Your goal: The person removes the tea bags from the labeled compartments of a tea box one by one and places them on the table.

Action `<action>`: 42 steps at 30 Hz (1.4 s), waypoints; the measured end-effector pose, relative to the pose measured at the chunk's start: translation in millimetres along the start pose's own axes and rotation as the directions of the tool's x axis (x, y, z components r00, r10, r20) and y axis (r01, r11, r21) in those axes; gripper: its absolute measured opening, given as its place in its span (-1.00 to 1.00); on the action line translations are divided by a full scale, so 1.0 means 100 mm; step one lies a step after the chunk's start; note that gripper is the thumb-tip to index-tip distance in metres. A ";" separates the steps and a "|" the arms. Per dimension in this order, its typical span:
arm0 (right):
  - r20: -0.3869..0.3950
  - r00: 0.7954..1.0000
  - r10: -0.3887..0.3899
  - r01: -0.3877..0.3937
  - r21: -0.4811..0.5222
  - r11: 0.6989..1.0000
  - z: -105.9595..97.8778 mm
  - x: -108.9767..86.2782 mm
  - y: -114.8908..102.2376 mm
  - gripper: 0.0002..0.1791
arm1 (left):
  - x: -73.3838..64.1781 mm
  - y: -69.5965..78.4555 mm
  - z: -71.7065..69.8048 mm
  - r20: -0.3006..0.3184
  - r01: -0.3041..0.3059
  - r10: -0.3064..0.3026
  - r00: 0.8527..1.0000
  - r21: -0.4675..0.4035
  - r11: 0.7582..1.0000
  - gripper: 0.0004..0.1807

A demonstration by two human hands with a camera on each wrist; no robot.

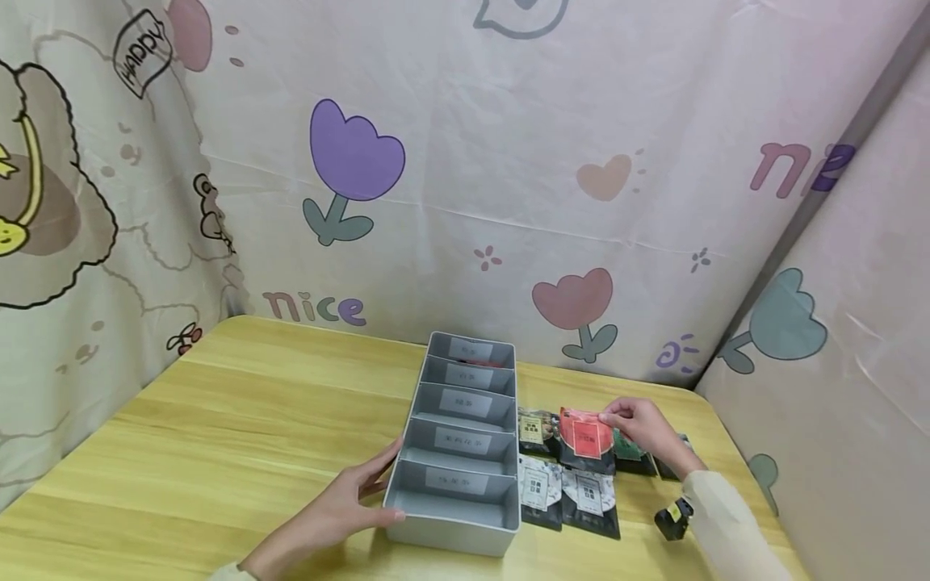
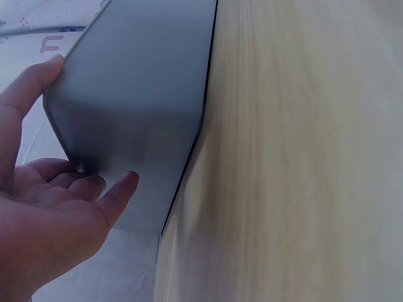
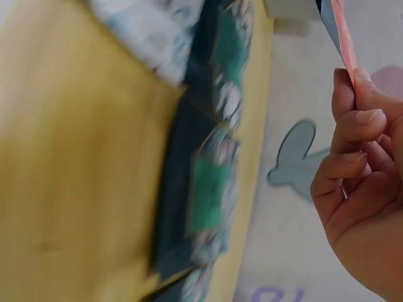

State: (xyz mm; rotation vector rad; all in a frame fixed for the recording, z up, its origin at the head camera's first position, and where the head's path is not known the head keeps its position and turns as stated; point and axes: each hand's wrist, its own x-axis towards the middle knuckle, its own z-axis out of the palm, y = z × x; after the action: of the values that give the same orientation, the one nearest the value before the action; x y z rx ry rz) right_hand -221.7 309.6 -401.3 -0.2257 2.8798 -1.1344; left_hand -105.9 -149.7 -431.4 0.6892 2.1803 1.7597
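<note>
A grey divided box [image 1: 450, 528] stands on the table, with a white label on each compartment. My left hand [image 1: 349, 500] holds its near left corner, thumb on the front rim and fingers along the left side. In the left wrist view the fingertips [image 2: 129, 182] lie against the box's outer wall [image 2: 138, 75]. My right hand [image 1: 647, 428] pinches the upper right edge of a red tea sachet [image 1: 587, 436] between thumb and fingers. That sachet appears edge-on in the right wrist view, raised above the table.
Right of the box lie two white-and-black sachets [image 1: 540, 491], a yellow-labelled sachet [image 1: 534, 428] and green sachets [image 1: 630, 453]. Something red [image 1: 479, 364] shows in the farthest compartment. A small black device [image 1: 672, 519] is at the right wrist. Printed curtains [image 1: 465, 266] border the table [image 1: 291, 387].
</note>
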 end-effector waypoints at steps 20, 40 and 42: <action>-0.049 0.983 0.176 -0.174 0.042 0.984 -0.24 -0.66 0.64 -0.85 | -0.01 0.04 -0.01 -0.003 -0.015 0.015 1.000 0.020 1.000 -0.04; 0.021 0.990 0.140 -0.140 -0.028 0.990 -0.21 -0.72 0.78 -0.77 | -0.01 0.02 -0.01 -0.002 -0.005 0.005 1.000 0.012 1.000 -0.05; 0.020 0.989 0.145 -0.144 -0.044 0.989 -0.20 -0.72 0.78 -0.78 | -0.01 0.03 -0.01 -0.003 0.000 0.000 1.000 0.013 1.000 -0.04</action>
State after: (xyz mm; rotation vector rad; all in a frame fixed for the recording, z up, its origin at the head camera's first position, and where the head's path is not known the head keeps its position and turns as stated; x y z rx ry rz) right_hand -162.1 390.3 -440.8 -0.0294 2.8479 -1.0405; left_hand -105.4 -150.3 -428.6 0.6901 2.1953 1.7487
